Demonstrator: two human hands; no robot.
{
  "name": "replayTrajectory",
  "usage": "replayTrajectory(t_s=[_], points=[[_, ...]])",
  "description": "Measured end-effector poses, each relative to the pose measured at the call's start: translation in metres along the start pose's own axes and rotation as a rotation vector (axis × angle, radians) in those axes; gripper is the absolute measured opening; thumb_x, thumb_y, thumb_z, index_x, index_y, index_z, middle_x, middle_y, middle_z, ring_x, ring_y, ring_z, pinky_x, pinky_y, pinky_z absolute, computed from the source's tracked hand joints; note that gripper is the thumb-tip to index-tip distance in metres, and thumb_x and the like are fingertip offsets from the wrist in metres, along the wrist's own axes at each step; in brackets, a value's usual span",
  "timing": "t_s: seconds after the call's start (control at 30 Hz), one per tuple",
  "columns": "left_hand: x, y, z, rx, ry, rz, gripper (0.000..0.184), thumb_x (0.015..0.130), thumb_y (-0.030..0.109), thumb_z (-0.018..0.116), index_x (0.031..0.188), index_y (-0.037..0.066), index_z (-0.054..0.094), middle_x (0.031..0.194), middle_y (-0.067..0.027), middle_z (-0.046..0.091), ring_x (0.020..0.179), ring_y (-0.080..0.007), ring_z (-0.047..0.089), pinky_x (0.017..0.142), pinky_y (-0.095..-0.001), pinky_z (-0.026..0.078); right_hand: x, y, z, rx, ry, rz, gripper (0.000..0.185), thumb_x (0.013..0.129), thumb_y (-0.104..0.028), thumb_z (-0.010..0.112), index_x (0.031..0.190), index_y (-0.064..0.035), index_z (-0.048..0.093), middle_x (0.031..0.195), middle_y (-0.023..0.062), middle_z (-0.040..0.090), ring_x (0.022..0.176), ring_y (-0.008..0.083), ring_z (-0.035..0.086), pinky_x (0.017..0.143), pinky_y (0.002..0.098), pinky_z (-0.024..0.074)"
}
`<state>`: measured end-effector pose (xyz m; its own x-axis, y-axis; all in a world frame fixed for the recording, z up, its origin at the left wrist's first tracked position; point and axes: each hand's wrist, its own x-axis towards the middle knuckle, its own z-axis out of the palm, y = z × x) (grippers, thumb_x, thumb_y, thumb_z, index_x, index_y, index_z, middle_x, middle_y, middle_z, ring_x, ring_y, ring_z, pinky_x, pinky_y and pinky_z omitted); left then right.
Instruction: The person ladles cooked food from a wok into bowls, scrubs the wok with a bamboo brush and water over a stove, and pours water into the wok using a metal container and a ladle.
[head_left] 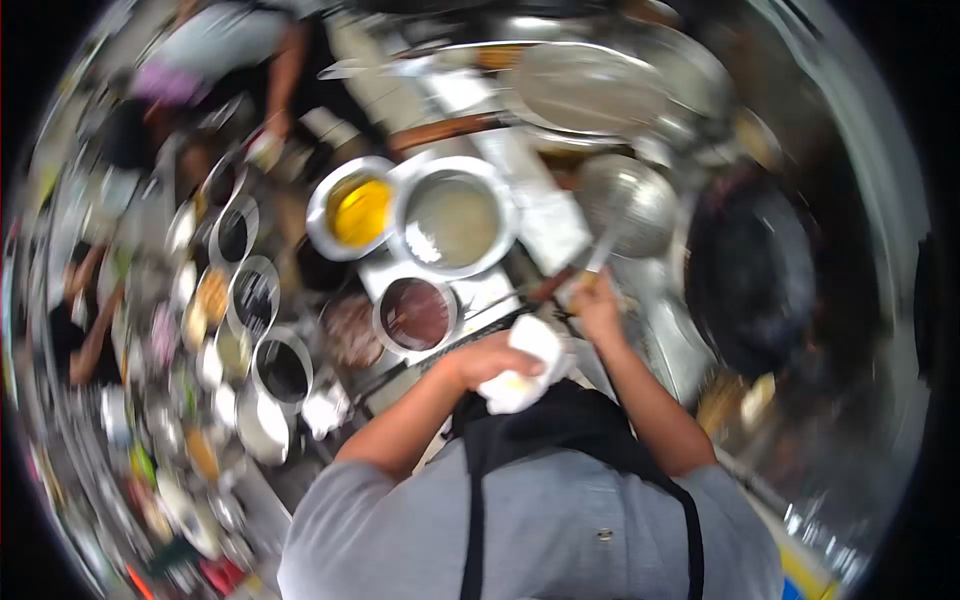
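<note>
Head view, blurred in places and curved toward the edges.

Item: left hand (pixel 492 360), in front of the body, fingers closed around a white cloth (pixel 528 375), which is bunched, with folds standing above and hanging below the grip.

Item: right hand (pixel 597 305), further forward and to the right, closed on the handle of a metal skimmer (pixel 632 205); the round head points away from the person. Whether the head rests on anything cannot be told.

Item: large pot (pixel 508 225), wide-rimmed, with pale, cloudy liquid; forward of the left hand.

Item: smaller pot (pixel 318 215), containing bright yellow liquid; just beside the large pot, on its left.

Item: round container (pixel 379 318), with dark reddish contents; nearer the person than both pots, near the left hand.

Item: dark wok (pixel 752 270), wide, at the right, apart from the right hand.

Item: broad round pan (pixel 590 88), at the far side, beyond the skimmer; contents too blurred to name.

Item: row of metal containers (pixel 282 370), at the left, several with dark contents.

Item: co-worker (pixel 220 45), upper left, one arm reaching down toward the containers.

Item: second co-worker (pixel 88 335), far left, partly visible, in dark clothing.
</note>
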<state>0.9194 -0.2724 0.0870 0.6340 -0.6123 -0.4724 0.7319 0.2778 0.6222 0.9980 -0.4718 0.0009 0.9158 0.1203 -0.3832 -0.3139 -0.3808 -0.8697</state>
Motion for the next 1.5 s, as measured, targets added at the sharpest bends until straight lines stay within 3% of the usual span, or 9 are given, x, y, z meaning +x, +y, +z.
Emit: replayTrajectory(t_s=[0.13, 0.4, 0.5, 0.73, 0.97, 1.03, 1.17, 1.3, 1.5], points=[[0.017, -0.006, 0.029, 0.012, -0.063, -0.004, 0.052, 0.073, 0.019, 0.071, 0.119, -0.001, 0.055, 0.094, -0.009, 0.064, 0.077, -0.0166, 0.062, 0.066, -0.0287, 0.05, -0.078, 0.046, -0.038, 0.035, 0.143, -0.101, 0.044, 0.085, -0.018, 0.061, 0.124, -0.0001, 0.05, 0.096, 0.018, 0.064, 0.087, 0.0294, 0.063, 0.076, 0.0346, 0.049], [0.048, -0.04, 0.105, 0.144, -0.096, -0.158, 0.056, 0.076, 0.021, 0.068, 0.126, 0.003, 0.051, 0.091, -0.007, 0.063, 0.074, -0.0163, 0.061, 0.063, -0.0287, 0.05, -0.27, 0.141, -0.161, -0.849, 0.607, 0.1, 0.068, 0.076, -0.02, 0.068, 0.134, -0.0005, 0.038, 0.127, 0.0281, 0.043, 0.12, 0.0404, 0.043, 0.102, 0.0411, 0.0364], [0.068, -0.064, 0.137, 0.199, -0.136, -0.205, 0.052, 0.077, 0.02, 0.067, 0.124, 0.002, 0.052, 0.092, -0.0073, 0.063, 0.076, -0.0164, 0.062, 0.065, -0.0289, 0.05, -0.303, 0.165, -0.181, -0.763, 0.665, 0.559, 0.078, 0.072, -0.021, 0.071, 0.137, -0.0001, 0.034, 0.127, 0.0327, 0.042, 0.12, 0.0439, 0.042, 0.1, 0.0422, 0.0377], [0.102, -0.094, 0.202, 0.29, -0.024, -0.231, 0.023, 0.08, 0.018, 0.064, 0.096, 0.003, 0.061, 0.081, -0.0074, 0.065, 0.068, -0.0177, 0.063, 0.062, -0.0305, 0.051, -0.286, 0.144, -0.194, -0.561, 0.505, 0.708, 0.097, 0.076, -0.04, 0.067, 0.144, 0.0015, 0.012, 0.132, 0.0335, 0.037, 0.107, 0.0424, 0.055, 0.09, 0.0438, 0.0463], [0.18, -0.062, 0.183, 0.163, 0.147, -0.163, 0.017, 0.084, 0.019, 0.052, 0.089, 0.004, 0.06, 0.077, -0.0059, 0.061, 0.066, -0.0174, 0.061, 0.062, -0.0305, 0.05, -0.293, 0.194, -0.199, -0.424, 0.693, 0.519, 0.05, 0.08, -0.031, 0.062, 0.113, 0.0032, 0.045, 0.096, 0.0197, 0.063, 0.087, 0.0363, 0.064, 0.076, 0.0415, 0.0513], [0.198, -0.038, 0.167, 0.188, 0.201, -0.072, 0.023, 0.081, 0.022, 0.053, 0.085, 0.001, 0.061, 0.073, -0.0082, 0.061, 0.065, -0.02, 0.061, 0.058, -0.0329, 0.052, -0.328, 0.137, -0.204, 0.677, 0.691, 0.551, 0.038, 0.083, -0.02, 0.061, 0.111, 0.0015, 0.048, 0.088, 0.0136, 0.062, 0.073, 0.0244, 0.064, 0.061, 0.0357, 0.052], [0.232, -0.01, 0.135, 0.124, 0.098, -0.104, 0.024, 0.082, 0.022, 0.054, 0.085, -0.001, 0.06, 0.074, -0.0103, 0.063, 0.061, -0.0214, 0.063, 0.055, -0.0333, 0.052, -0.34, 0.122, -0.208, 0.65, 0.815, 0.534, 0.03, 0.084, -0.013, 0.059, 0.109, 0.0, 0.049, 0.086, 0.0103, 0.061, 0.065, 0.0176, 0.06, 0.052, 0.0302, 0.0489], [0.233, -0.009, 0.116, 0.061, 0.196, -0.167, 0.025, 0.08, 0.022, 0.057, 0.085, -0.002, 0.06, 0.073, -0.0105, 0.063, 0.06, -0.0217, 0.063, 0.055, -0.0328, 0.052, -0.341, 0.088, -0.226, 1.3, 0.715, 0.266, 0.034, 0.086, -0.022, 0.059, 0.109, 0.0015, 0.051, 0.095, 0.0137, 0.061, 0.078, 0.021, 0.061, 0.066, 0.0313, 0.0521], [0.22, -0.016, 0.076, 0.066, 0.172, -0.254, 0.026, 0.08, 0.021, 0.059, 0.09, -0.002, 0.061, 0.08, -0.0104, 0.064, 0.067, -0.0207, 0.064, 0.06, -0.032, 0.051, -0.307, 0.063, -0.236, 0.571, 0.924, 0.361, 0.031, 0.077, -0.003, 0.055, 0.107, 0.0028, 0.052, 0.087, 0.0107, 0.06, 0.069, 0.0195, 0.062, 0.061, 0.0312, 0.0522]])
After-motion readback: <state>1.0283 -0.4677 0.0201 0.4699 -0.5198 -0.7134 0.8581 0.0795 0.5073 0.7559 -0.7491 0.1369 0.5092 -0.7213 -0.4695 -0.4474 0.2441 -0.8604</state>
